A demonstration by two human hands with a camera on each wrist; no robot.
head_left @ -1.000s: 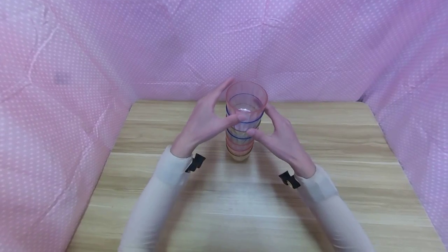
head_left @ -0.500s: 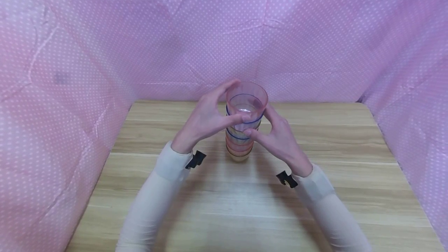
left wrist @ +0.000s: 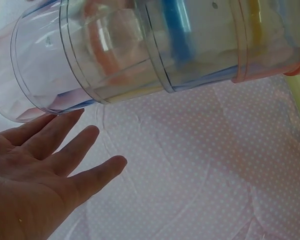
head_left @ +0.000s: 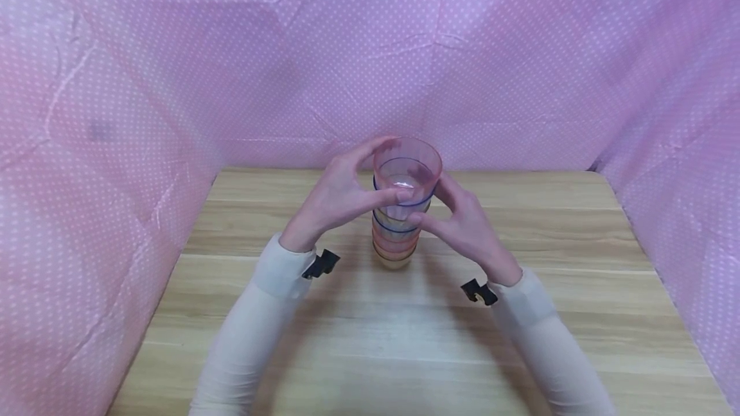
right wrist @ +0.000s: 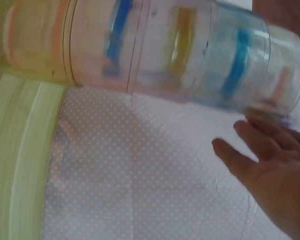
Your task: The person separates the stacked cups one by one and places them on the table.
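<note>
In the head view, a stack of nested clear tumblers (head_left: 395,244) stands upright on the table, tinted pink, blue and yellowish. A pink-tinted tumbler (head_left: 423,175) forms its top. My left hand (head_left: 341,196) holds this top tumbler, thumb across the near side and fingers round the far side of the rim. Slightly lower, my right hand (head_left: 468,226) grips the stack from the right with its thumb in front; its fingers are partly hidden behind. Both wrist views show the stack (left wrist: 122,55) sideways, with some fingers (right wrist: 235,155) standing off the wall.
The wood-grain table (head_left: 549,339) extends around the stack on all sides. Pink polka-dot cloth (head_left: 324,50) hangs behind it and along the left and right. Dark clips (head_left: 321,264) sit at both sleeve cuffs.
My left fingers have slid a little to the right along the far rim of the top tumbler. My right hand shifted only slightly, and the stack stays in place.
</note>
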